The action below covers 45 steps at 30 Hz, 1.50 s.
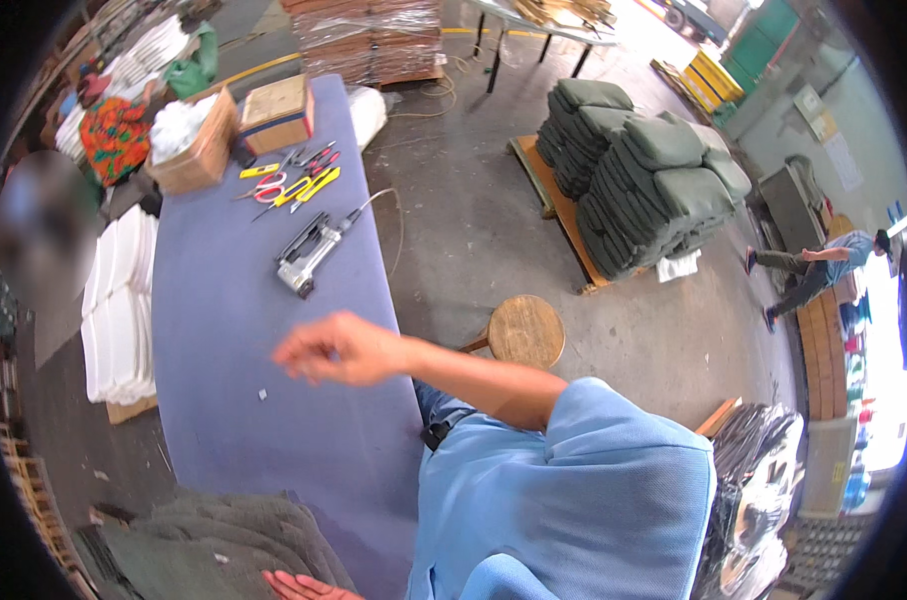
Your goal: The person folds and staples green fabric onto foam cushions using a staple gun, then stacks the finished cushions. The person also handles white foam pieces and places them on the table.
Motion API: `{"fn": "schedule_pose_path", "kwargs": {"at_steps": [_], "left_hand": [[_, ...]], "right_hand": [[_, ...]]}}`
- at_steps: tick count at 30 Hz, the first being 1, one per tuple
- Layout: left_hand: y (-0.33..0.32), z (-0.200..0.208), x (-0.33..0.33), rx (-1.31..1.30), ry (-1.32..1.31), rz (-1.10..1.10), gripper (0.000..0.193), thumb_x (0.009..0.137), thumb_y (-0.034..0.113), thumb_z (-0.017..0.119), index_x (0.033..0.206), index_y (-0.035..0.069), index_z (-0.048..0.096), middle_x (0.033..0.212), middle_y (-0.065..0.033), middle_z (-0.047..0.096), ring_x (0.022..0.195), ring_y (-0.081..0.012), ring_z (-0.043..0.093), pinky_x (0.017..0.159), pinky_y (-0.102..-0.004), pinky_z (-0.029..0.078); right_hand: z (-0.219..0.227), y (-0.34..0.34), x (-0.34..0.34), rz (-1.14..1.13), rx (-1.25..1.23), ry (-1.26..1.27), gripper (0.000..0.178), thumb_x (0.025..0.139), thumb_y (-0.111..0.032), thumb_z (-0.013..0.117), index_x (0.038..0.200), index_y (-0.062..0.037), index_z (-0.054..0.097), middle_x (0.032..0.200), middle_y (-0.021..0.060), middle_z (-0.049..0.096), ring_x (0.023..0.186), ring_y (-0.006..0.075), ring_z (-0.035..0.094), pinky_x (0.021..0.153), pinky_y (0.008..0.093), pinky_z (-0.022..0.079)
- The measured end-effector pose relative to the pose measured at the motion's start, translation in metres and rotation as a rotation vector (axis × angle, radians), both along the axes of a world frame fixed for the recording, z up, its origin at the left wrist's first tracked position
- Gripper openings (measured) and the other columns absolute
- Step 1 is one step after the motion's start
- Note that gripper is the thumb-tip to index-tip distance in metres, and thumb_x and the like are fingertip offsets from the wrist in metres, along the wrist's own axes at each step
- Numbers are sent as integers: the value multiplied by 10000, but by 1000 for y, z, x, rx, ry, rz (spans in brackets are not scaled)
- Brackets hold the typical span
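Observation:
My right hand (339, 348) hangs over the middle of the blue-covered table (209, 330). It is a little blurred; its fingers are loosely bent with a gap between them, and no object shows in them. Below it on the cloth lies a small white scrap (263, 395). Beyond sits a silver air staple gun (314, 255) with a thin hose. At the lower edge, my left hand (309, 587) is partly cut off, fingers stretched out, beside a pile of dark grey-green fabric pieces (224, 535). Whether it touches them I cannot tell.
Scissors (270, 187), yellow cutters (317, 186) and two boxes (279, 112) occupy the table's far end. White cushions (122, 310) are stacked left. A round wooden stool (527, 332) and a pallet of dark green cushions (644, 170) stand right. A person (839, 262) walks at far right.

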<state>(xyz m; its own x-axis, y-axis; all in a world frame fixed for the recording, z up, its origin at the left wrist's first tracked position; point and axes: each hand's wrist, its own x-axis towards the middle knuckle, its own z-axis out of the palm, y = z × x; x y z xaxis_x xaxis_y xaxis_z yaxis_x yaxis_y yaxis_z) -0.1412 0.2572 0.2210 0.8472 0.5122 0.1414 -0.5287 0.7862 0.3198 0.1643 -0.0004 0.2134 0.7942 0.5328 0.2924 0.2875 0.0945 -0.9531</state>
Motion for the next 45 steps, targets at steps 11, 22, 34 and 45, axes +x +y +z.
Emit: {"fn": "schedule_pose_path", "kwargs": {"at_steps": [11,22,34,45], "left_hand": [[54,32,60,716,966,1106,623,770,144,828,1297,-4,529,1238,-144,611,1072,-260,619,890,-407,550],[-14,88,14,82,168,886,406,894,79,708,1277,-11,609,1223,-116,685,1118,-237,690,931,-399,577],[-35,107,-6,315,177,1138,514,898,45,746,1361,-63,550,1272,-135,666,1155,-195,640,971,-376,545],[6,68,-145,33,1158,1269,514,1028,407,633,1222,-66,577,1008,-109,643,817,-163,702,699,-315,588]], "right_hand": [[-109,0,-51,293,-524,208,358,992,-226,650,1320,-83,666,1167,133,748,999,229,734,860,393,587],[23,134,-7,705,-45,83,346,1047,-185,632,1325,21,621,1109,168,713,868,198,701,828,363,597],[153,289,-132,762,33,62,885,937,-381,749,1560,76,317,1504,240,475,1392,337,465,1169,441,372],[91,414,-168,1316,-261,-134,566,1035,-267,641,1503,0,469,1392,205,590,1120,248,663,960,385,556]]}}
